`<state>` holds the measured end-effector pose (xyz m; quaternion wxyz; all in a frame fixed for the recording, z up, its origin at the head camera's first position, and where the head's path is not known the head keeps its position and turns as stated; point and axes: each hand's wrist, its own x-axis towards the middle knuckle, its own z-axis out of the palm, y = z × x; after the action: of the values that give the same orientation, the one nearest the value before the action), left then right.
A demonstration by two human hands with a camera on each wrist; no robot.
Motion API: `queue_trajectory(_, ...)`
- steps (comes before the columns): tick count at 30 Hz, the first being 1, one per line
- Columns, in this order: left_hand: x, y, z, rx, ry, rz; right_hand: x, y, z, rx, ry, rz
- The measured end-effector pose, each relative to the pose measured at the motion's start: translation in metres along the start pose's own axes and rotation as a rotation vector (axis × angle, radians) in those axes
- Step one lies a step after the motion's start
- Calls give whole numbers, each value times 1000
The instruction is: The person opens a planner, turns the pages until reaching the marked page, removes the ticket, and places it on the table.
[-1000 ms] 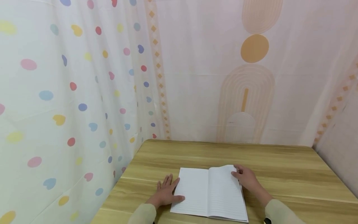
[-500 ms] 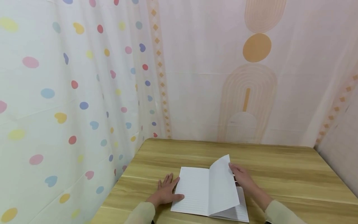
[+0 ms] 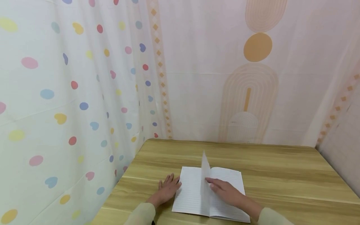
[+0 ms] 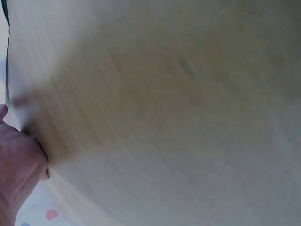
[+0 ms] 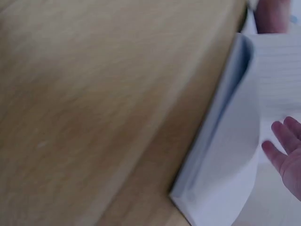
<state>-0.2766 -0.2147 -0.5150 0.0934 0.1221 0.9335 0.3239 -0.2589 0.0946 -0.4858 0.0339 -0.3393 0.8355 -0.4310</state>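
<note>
A lined notebook (image 3: 189, 192) lies open on the wooden table. One page (image 3: 205, 200) stands nearly upright above the fold. My right hand (image 3: 228, 193) reaches over the right half, its extended fingers touching the standing page from the right. In the right wrist view, the fingers of that right hand (image 5: 290, 153) are spread beside the white paper (image 5: 225, 165). Flat at the notebook's left edge rests my left hand (image 3: 167, 190), fingers spread. Only part of the left hand (image 4: 19, 165) shows in the left wrist view.
The wood-grain table (image 3: 281, 168) stretches around the notebook. A dotted curtain (image 3: 84, 93) hangs along the left side. Behind the table is a pale curtain (image 3: 197, 93) with arch patterns, and a light wall (image 3: 346, 150) stands at right.
My right hand has lifted the page from the right side and carried it left to nearly upright. Its earlier grip at the page edge is now a push with extended fingers. The left thumb has drawn back slightly.
</note>
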Motion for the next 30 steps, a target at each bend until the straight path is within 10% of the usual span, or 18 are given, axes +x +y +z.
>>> queue_trajectory(8, 3, 1, -1, -126, 26, -4, -5, 3, 22, -590, -229, -120)
queue_trajectory(17, 0, 0, -1, 87, -47, 10, -2, 1, 25, -614, -266, -83)
queue_trajectory(30, -4, 0, -2, 105, -81, 36, -14, 11, 8, -572, -131, -68)
